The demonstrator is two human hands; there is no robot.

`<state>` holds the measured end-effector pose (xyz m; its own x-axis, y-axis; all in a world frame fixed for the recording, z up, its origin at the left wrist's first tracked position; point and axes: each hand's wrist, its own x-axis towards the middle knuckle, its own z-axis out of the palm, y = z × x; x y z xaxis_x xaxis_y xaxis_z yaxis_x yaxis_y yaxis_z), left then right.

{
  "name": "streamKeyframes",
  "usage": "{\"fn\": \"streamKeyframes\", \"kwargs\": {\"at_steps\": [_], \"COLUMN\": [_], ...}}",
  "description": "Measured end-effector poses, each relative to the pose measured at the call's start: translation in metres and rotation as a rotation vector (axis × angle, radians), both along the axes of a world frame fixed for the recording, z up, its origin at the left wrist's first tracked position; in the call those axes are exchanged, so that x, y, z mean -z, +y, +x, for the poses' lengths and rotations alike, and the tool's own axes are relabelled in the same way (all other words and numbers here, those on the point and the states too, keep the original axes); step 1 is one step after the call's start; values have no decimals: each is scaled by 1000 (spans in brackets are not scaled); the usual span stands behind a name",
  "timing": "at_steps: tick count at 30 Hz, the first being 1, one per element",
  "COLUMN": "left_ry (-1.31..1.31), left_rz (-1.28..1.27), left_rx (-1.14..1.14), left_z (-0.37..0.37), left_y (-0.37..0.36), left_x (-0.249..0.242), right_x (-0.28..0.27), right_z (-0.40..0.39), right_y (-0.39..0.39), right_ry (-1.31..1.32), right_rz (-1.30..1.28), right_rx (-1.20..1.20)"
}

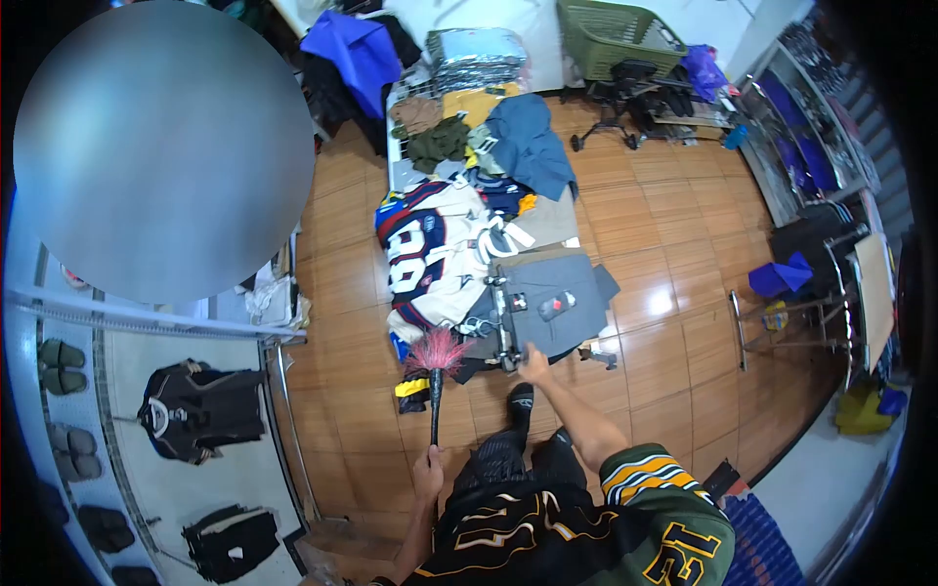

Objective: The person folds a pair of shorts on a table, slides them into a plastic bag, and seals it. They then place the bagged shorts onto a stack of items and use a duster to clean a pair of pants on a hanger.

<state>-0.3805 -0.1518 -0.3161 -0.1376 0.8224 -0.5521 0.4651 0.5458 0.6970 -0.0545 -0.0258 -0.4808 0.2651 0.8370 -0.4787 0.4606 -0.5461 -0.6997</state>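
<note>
My left hand [427,471] is wrapped round the black handle of a duster [436,376], whose pink-red bristles point away from me beside the clothes pile. My right hand [534,367] is curled at the near end of a dark, narrow folded tripod [503,317], which lies over the clothes. Under and beside it are grey trousers [576,293] with a small dark device [557,306] on top. To the left spreads a white jersey [435,244] with navy trim and large numbers. A yellow-and-black cloth [412,391] lies near the bristles.
More garments, including a blue-grey one [528,137], and plastic-wrapped packs [479,59] lie behind. A green basket [620,39] is at the back. A metal-framed chair [831,303] stands right. Left, a wall rack holds a dark jersey [200,410] and several slippers [73,449]. The floor [645,234] is tiled.
</note>
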Motion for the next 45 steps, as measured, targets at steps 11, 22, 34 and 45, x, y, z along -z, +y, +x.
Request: {"fn": "streamKeyframes", "kwargs": {"at_steps": [11, 22, 34, 45], "left_ry": [-29, -166, -355, -162], "left_rz": [302, 472, 175, 251], "left_rx": [892, 1732, 2422, 2404], "left_z": [132, 347, 355, 348], "left_y": [108, -30, -380, -403], "left_x": [-18, -45, -26, -53], "right_x": [17, -87, -212, -347], "right_z": [39, -97, -173, -61], "right_y": [-363, -716, -1079, -1222], "right_ry": [239, 290, -976, -1187], "right_rz": [-388, 51, -232, -465], "right_rx": [991, 2088, 2201, 1986]}}
